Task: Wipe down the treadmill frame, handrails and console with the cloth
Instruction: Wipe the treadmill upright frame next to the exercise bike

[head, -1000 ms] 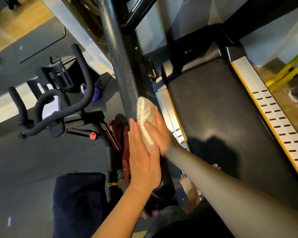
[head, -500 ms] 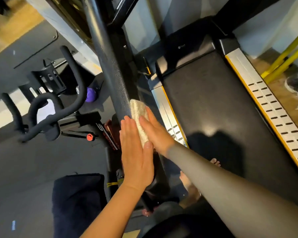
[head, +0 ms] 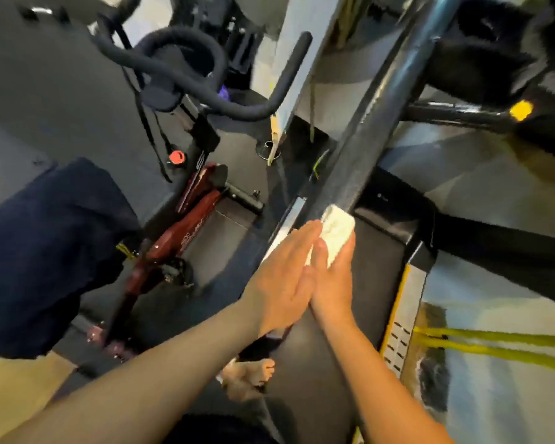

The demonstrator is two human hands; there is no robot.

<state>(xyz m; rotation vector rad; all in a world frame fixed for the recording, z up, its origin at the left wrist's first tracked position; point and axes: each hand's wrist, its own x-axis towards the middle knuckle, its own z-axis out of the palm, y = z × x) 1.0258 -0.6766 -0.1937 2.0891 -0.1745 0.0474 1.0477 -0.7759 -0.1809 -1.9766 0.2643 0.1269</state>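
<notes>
Now | left hand (head: 281,280), right hand (head: 332,277) flat | press cloth (head: 337,230) on upright (head: 366,139)

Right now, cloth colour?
White cloth, pressed against the dark treadmill upright; seen in the head view.

Both bare forearms reach forward, converging | left hand (head: 282,277) flat, fingers straight and together | right hand (head: 332,280) beside it, touching, fingers extended, pressing forward | bare foot (head: 250,376) below
</notes>
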